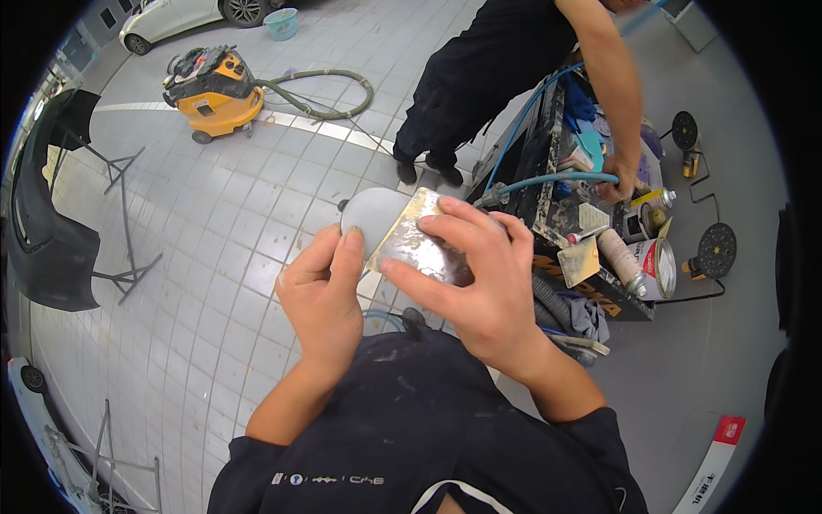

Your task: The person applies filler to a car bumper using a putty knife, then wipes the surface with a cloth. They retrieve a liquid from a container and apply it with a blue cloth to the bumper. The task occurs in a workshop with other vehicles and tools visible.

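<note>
Nearest you, the front of your dark shirt [377, 411] fills the lower middle of the view, and both your forearms reach up past it. Your left hand [322, 295] has its grip closed on the edge of a round, pale grey disc [377, 212], with your thumb resting on its near face. Your right hand [492, 287] has its grip on a square metal plate [424, 244], your fingers spread over its shiny, smeared surface; the plate tilts and overlaps the right part of the disc, though you cannot tell from here whether the two touch. Beyond your right hand stands a dark, speckled cart [548, 206], loaded with a white-and-red can [658, 267], a beige cylinder [618, 257] and another smeared plate [580, 262]. To the right of the cart, two black perforated round pads [717, 250] hang on a wire frame. Behind the cart a co-worker in dark clothes [488, 68] leans over it, one hand [621, 177] at a blue hose [556, 177]. Over on your left, a dark bumper [60, 231] sits on metal stands. Farther ahead is an orange vacuum [214, 103] on the tiled floor [257, 188], and farthest are a teal bucket [281, 26] and a white car [175, 19].
</note>
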Demonstrator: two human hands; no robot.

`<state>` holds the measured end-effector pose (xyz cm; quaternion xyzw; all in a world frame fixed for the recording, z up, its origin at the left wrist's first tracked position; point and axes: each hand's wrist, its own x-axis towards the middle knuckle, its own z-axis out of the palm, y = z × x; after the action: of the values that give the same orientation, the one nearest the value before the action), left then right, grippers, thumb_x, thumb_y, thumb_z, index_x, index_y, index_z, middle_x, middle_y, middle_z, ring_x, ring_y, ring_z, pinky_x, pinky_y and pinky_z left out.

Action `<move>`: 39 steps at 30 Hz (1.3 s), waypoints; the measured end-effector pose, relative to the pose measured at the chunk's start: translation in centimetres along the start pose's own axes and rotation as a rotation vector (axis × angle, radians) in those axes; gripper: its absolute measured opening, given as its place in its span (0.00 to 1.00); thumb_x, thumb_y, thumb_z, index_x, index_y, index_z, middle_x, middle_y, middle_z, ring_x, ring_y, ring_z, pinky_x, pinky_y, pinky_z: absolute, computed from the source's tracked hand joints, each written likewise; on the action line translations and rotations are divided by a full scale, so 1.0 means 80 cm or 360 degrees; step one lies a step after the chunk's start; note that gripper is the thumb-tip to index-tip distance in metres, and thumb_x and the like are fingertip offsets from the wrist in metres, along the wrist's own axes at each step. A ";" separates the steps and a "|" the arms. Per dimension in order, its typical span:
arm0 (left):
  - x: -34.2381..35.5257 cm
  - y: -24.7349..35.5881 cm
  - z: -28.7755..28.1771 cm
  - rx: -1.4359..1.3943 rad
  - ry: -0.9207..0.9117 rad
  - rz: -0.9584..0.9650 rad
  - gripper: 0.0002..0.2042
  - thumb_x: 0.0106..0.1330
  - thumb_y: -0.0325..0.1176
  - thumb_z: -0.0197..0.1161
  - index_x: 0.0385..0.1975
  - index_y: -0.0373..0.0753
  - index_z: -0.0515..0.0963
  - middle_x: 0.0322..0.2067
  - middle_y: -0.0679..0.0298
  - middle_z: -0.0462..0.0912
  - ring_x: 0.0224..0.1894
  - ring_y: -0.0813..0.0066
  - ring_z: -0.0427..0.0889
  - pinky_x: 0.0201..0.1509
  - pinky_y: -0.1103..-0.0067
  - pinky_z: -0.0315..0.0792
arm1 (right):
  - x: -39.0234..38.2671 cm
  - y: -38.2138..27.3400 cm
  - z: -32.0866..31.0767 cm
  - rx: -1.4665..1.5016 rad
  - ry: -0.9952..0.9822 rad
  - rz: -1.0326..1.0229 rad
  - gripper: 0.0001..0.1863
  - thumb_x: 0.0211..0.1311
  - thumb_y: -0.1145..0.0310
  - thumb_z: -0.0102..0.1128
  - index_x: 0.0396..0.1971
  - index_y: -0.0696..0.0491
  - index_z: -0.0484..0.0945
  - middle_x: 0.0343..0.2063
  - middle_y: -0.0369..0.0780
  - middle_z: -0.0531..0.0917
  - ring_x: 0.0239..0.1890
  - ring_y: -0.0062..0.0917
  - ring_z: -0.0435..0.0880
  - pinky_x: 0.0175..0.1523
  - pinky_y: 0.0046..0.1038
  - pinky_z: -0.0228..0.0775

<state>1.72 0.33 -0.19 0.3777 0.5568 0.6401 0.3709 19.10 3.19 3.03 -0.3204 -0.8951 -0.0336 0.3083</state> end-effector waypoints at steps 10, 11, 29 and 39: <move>0.005 -0.006 0.004 -0.0451 0.0146 -0.0024 0.10 0.71 0.30 0.59 0.31 0.28 0.80 0.28 0.70 0.77 0.32 0.87 0.69 0.37 0.85 0.63 | -0.016 0.002 0.021 0.0088 -0.0086 0.0058 0.19 0.55 0.69 0.58 0.46 0.35 0.84 0.51 0.39 0.75 0.58 0.36 0.75 0.57 0.43 0.57; 0.006 -0.004 0.003 -0.0483 0.0193 -0.0002 0.10 0.71 0.29 0.59 0.31 0.28 0.80 0.28 0.71 0.77 0.32 0.87 0.68 0.36 0.85 0.63 | -0.027 0.002 0.030 0.0063 -0.0179 0.0081 0.19 0.55 0.69 0.57 0.46 0.35 0.84 0.52 0.39 0.75 0.58 0.35 0.75 0.56 0.45 0.57; 0.007 0.011 0.017 0.0025 0.0049 0.0284 0.12 0.71 0.29 0.58 0.25 0.32 0.79 0.22 0.74 0.72 0.27 0.89 0.62 0.30 0.86 0.55 | 0.006 0.005 -0.001 -0.0027 0.0090 0.0013 0.18 0.51 0.69 0.61 0.42 0.35 0.85 0.49 0.39 0.75 0.57 0.35 0.75 0.56 0.42 0.57; 0.017 0.024 0.019 -0.0372 0.0190 0.0282 0.10 0.72 0.30 0.57 0.31 0.29 0.79 0.31 0.69 0.77 0.33 0.87 0.67 0.37 0.86 0.61 | -0.054 -0.001 0.054 0.0038 -0.0098 0.0215 0.18 0.54 0.70 0.58 0.44 0.33 0.83 0.51 0.38 0.73 0.59 0.33 0.74 0.57 0.46 0.56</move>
<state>2.34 2.01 1.94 0.3408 0.4640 0.7522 0.3206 19.36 1.88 -2.92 -0.3773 -0.8808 0.0079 0.2859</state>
